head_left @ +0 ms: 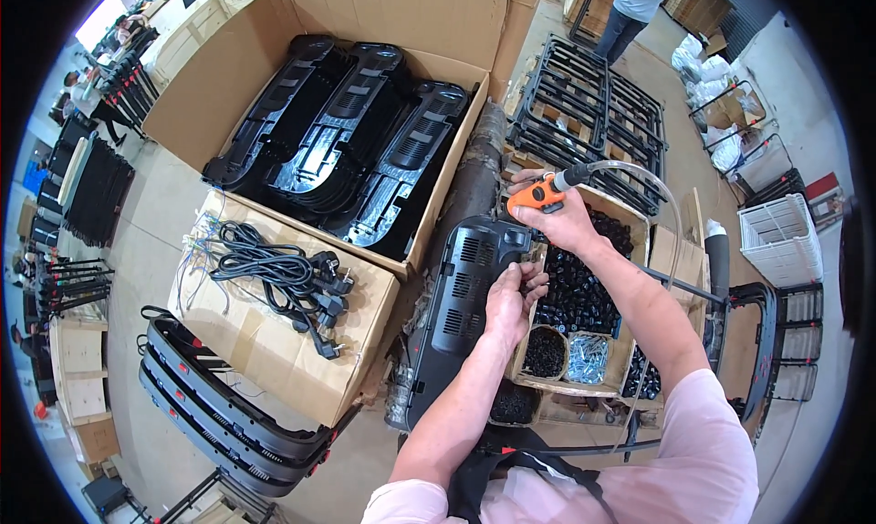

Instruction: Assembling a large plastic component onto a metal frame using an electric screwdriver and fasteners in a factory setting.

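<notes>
A long black plastic cover (452,314) with vent slots lies lengthwise in front of me. My right hand (561,221) is wrapped round an orange handheld air tool (537,196), whose black collar leads into a clear hose (673,223). The tool is at the cover's far end; its tip is hidden. Bent fingers of my left hand (513,298) are drawn together at the cover's right edge, and what they pinch, if anything, cannot be made out. Just right of that hand are black small parts (579,291), black screws (546,352) and silver screws (587,358) in boxes.
A big carton (196,114) at the back left holds black covers (333,141). Power cords (265,264) lie on a closed carton (347,387), beside stacked curved panels (219,433). Black metal frames (593,114) and a person (630,18) are farther back. A white crate (780,237) stands right.
</notes>
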The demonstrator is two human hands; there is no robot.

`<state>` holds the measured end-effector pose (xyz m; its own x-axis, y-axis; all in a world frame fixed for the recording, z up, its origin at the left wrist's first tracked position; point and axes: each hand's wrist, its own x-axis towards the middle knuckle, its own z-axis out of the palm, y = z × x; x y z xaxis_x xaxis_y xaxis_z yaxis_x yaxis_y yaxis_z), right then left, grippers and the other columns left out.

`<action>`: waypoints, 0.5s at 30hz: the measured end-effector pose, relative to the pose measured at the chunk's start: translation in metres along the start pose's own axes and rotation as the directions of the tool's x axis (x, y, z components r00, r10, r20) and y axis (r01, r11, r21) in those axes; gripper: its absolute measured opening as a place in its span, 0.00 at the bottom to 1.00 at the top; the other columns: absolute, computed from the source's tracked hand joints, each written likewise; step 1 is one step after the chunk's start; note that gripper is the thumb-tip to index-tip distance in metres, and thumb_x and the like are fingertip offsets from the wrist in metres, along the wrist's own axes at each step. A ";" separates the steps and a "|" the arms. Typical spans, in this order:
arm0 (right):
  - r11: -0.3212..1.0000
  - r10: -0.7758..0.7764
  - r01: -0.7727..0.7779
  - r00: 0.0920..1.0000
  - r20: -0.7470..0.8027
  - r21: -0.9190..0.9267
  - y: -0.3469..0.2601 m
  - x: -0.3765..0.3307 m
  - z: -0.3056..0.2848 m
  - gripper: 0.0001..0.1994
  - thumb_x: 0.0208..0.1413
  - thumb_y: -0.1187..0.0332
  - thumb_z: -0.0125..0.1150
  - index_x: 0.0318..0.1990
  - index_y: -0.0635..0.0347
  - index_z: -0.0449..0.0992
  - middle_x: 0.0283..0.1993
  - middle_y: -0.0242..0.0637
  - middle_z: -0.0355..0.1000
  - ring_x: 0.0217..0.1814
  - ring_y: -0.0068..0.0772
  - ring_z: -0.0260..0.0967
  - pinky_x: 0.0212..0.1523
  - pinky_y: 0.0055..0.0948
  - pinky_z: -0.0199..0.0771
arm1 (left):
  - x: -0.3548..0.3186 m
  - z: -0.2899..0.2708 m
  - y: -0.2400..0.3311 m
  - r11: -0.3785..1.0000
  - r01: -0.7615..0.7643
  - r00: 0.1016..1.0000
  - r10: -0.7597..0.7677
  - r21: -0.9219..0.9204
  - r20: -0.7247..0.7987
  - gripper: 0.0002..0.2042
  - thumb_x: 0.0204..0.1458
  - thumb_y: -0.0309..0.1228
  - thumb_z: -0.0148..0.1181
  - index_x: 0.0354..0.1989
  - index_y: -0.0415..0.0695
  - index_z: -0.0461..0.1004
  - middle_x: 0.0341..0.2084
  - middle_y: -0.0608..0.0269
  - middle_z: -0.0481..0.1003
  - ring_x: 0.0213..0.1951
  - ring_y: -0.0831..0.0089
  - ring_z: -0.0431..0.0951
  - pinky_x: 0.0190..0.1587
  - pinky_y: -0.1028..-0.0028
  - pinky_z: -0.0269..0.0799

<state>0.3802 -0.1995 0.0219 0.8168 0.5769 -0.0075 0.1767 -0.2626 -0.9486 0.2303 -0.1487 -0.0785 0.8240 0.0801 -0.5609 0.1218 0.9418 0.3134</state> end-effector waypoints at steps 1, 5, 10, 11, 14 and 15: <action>1.000 0.001 -0.001 1.000 0.001 -0.011 0.001 0.001 0.003 0.22 0.51 0.71 0.76 0.55 0.61 0.79 0.48 0.36 0.81 0.54 0.29 0.78 0.61 0.33 0.77 | 0.001 -0.005 -0.002 0.999 -0.014 1.000 0.014 0.044 0.003 0.18 0.76 0.39 0.38 0.51 0.39 0.72 0.43 0.54 0.79 0.40 0.64 0.81 0.46 0.66 0.82; 0.990 -0.044 0.052 0.997 0.064 -0.133 0.004 0.011 0.004 0.16 0.50 0.68 0.75 0.46 0.59 0.81 0.43 0.32 0.81 0.47 0.27 0.77 0.55 0.32 0.77 | 0.005 -0.023 0.000 0.989 -0.012 1.000 0.010 0.150 0.017 0.17 0.76 0.38 0.41 0.53 0.38 0.72 0.43 0.54 0.80 0.40 0.65 0.82 0.42 0.69 0.82; 0.984 0.017 -0.006 0.998 0.061 -0.180 0.006 0.015 0.002 0.15 0.51 0.66 0.75 0.46 0.59 0.82 0.42 0.31 0.81 0.46 0.25 0.78 0.55 0.31 0.77 | -0.008 -0.016 0.002 0.992 0.080 0.996 -0.075 -0.102 0.053 0.14 0.74 0.36 0.48 0.54 0.38 0.74 0.45 0.56 0.80 0.42 0.68 0.82 0.45 0.70 0.82; 0.987 0.002 0.008 0.998 0.059 -0.161 0.008 0.013 0.000 0.15 0.51 0.66 0.75 0.46 0.59 0.82 0.42 0.31 0.82 0.46 0.26 0.78 0.55 0.31 0.77 | -0.013 -0.011 0.002 0.995 0.078 0.997 -0.077 -0.060 0.029 0.15 0.74 0.36 0.46 0.55 0.38 0.74 0.44 0.57 0.80 0.41 0.69 0.82 0.46 0.70 0.82; 0.992 -0.025 0.034 0.997 0.075 -0.125 0.005 0.012 0.004 0.15 0.51 0.67 0.75 0.46 0.59 0.82 0.43 0.31 0.82 0.47 0.26 0.78 0.56 0.31 0.77 | -0.015 -0.022 0.005 0.997 0.073 0.997 -0.073 0.001 0.006 0.16 0.74 0.35 0.48 0.59 0.38 0.75 0.43 0.61 0.80 0.39 0.73 0.81 0.45 0.73 0.82; 0.992 -0.014 0.023 0.997 0.076 -0.121 0.003 0.014 0.006 0.15 0.51 0.68 0.75 0.46 0.59 0.82 0.43 0.32 0.82 0.47 0.25 0.78 0.56 0.32 0.77 | -0.014 -0.030 0.006 0.998 0.067 0.995 -0.069 0.019 0.071 0.15 0.73 0.35 0.51 0.58 0.40 0.77 0.42 0.63 0.80 0.39 0.74 0.81 0.46 0.74 0.82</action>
<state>0.3888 -0.1877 0.0167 0.7701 0.6376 -0.0184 0.2606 -0.3409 -0.9033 0.2027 -0.1345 -0.0915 0.8510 -0.0083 -0.5251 0.1878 0.9386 0.2896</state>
